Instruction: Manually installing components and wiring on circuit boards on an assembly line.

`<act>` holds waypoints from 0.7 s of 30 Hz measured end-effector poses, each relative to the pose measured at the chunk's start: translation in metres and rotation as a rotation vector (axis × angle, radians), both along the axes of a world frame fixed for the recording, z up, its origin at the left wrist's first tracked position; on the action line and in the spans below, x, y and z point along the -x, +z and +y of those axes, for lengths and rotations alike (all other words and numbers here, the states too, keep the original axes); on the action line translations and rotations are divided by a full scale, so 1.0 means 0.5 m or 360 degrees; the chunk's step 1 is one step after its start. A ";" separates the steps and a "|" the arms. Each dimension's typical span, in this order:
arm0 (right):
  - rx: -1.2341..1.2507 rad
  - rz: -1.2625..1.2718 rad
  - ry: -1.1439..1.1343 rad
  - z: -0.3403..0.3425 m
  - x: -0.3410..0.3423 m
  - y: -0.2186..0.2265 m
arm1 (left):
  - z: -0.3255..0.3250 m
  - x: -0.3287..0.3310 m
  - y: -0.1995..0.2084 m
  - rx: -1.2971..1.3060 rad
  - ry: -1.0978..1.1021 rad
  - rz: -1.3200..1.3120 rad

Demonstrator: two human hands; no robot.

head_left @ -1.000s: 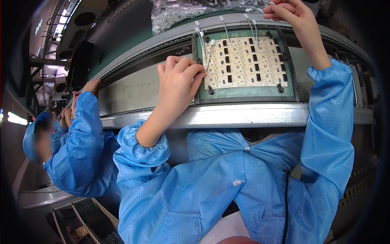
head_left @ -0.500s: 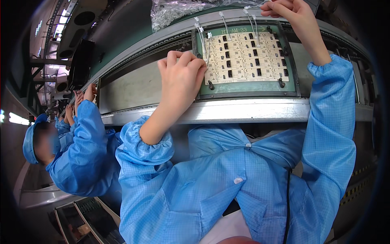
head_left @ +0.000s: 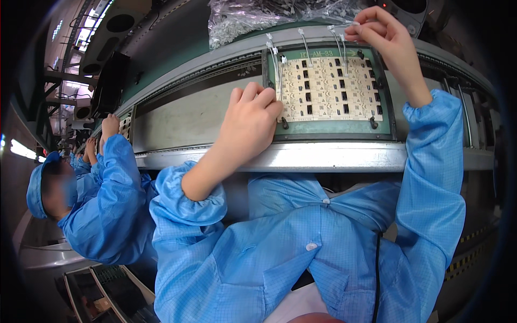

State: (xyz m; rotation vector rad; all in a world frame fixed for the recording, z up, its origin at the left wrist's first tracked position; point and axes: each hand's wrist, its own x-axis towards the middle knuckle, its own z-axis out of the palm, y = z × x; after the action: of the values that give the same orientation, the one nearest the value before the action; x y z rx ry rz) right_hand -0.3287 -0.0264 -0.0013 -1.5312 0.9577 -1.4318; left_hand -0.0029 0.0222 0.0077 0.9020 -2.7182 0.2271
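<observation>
My left hand (head_left: 249,121) is closed at the left edge of a panel of pale circuit boards (head_left: 328,91), its fingertips pressed together and turned away from view. Several thin white cables (head_left: 279,70) with small plugs run down to those fingertips; what the fingers hold is hidden. Above the panel's top right corner, my right hand (head_left: 390,46) pinches the end of another thin white cable (head_left: 340,25). More white cables (head_left: 306,46) rise from the top row of boards. Black components dot the panel, which lies in a green carrier (head_left: 334,130) with black clips.
Clear plastic bags (head_left: 242,24) of white cables lie beyond the rail. The carrier rests on a conveyor line with a metal front rail (head_left: 334,156). To the left, a co-worker (head_left: 102,199) in blue clothing works at the same line. A black box-like object (head_left: 110,83) stands at the far left.
The view has shifted slightly, so the panel and bags sit lower. My left hand stays at the panel's left edge, and my right hand still pinches the cable. The co-worker's hand has moved slightly.
</observation>
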 end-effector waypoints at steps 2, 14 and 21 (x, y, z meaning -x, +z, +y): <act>0.0151 0.0236 -0.0023 0.008 -0.011 -0.006 | -0.047 0.000 0.047 -0.0443 -0.0062 -0.0172; 0.0144 0.0747 -0.0277 0.074 -0.136 0.011 | -0.598 0.121 0.021 0.0322 0.0395 -0.0388; 0.0059 0.0735 -0.0265 0.064 -0.116 0.011 | -0.624 0.130 -0.010 0.0479 0.0029 -0.0453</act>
State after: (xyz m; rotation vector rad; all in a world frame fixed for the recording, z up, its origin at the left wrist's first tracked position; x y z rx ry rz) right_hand -0.2707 0.0055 0.0043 -1.8924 1.3636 -1.2315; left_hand -0.0677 -0.2897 0.0028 0.8614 -2.8174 0.8008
